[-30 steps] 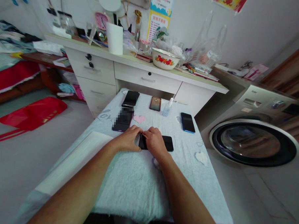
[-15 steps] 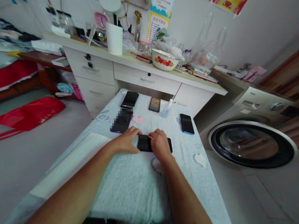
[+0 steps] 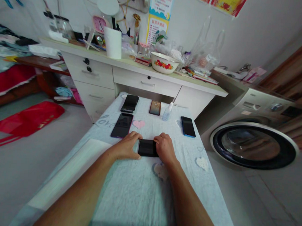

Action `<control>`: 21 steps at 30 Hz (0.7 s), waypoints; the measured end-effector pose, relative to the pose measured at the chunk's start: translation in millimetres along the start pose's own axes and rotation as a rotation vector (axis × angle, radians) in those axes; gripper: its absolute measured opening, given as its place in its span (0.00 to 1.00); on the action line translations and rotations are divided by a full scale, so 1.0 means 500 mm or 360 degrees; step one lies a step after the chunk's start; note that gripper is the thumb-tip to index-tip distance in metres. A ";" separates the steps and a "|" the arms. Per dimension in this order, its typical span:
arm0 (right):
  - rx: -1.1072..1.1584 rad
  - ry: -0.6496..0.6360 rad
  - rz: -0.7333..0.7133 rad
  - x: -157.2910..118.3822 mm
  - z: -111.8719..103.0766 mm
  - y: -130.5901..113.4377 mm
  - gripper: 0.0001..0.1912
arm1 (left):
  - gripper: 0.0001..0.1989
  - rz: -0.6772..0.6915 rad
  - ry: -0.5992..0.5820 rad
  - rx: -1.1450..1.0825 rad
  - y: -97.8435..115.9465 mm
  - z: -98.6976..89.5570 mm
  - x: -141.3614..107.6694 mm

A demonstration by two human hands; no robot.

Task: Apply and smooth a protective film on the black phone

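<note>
A black smartphone (image 3: 147, 148) lies flat and sideways on the cloth-covered table, its dark screen facing up. My left hand (image 3: 129, 146) grips its left end, thumb at the near corner and fingers at the far one. Over the right part of the screen rests my right hand (image 3: 164, 147), its fingers curled closed; whatever they may hold is hidden. The phone's right end is covered by this hand. Beyond my left hand lies another dark phone (image 3: 122, 125) with a purplish edge. A clear spray bottle (image 3: 167, 112) stands farther back.
At the back lie a black phone stack (image 3: 129, 103) and a brownish phone or case (image 3: 155, 107). A blue-edged phone (image 3: 188, 126) lies to the right. White folded material (image 3: 73, 173) runs along the left edge. Drawers (image 3: 147, 81) stand behind, a washing machine (image 3: 254, 144) at right.
My right hand has slid to the right across the phone's screen, baring more of its middle. My left hand keeps its hold on the left end. The view has shifted slightly.
</note>
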State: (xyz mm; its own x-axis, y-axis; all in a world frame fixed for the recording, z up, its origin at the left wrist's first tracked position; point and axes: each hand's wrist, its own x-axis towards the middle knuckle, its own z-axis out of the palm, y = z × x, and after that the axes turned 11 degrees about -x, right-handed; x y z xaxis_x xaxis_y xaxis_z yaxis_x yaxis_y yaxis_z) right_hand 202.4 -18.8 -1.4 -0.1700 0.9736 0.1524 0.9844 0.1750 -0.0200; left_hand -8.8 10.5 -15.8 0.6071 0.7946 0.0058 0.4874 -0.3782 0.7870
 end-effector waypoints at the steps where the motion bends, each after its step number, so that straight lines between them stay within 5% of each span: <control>1: -0.0001 -0.0006 0.0008 0.000 -0.001 0.002 0.14 | 0.32 -0.0004 -0.0002 -0.0004 0.001 -0.001 0.000; 21: -0.0013 -0.0089 0.0145 0.001 -0.005 0.052 0.14 | 0.31 -0.0033 0.0049 -0.0071 0.006 0.003 -0.004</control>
State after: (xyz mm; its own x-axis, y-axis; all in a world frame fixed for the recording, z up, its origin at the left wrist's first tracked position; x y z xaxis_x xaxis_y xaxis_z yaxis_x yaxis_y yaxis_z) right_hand 228.2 -14.1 0.8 -0.0821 0.9921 0.0951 0.9961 0.0846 -0.0231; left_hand -7.5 7.0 -14.5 0.5772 0.8166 0.0076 0.4707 -0.3403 0.8140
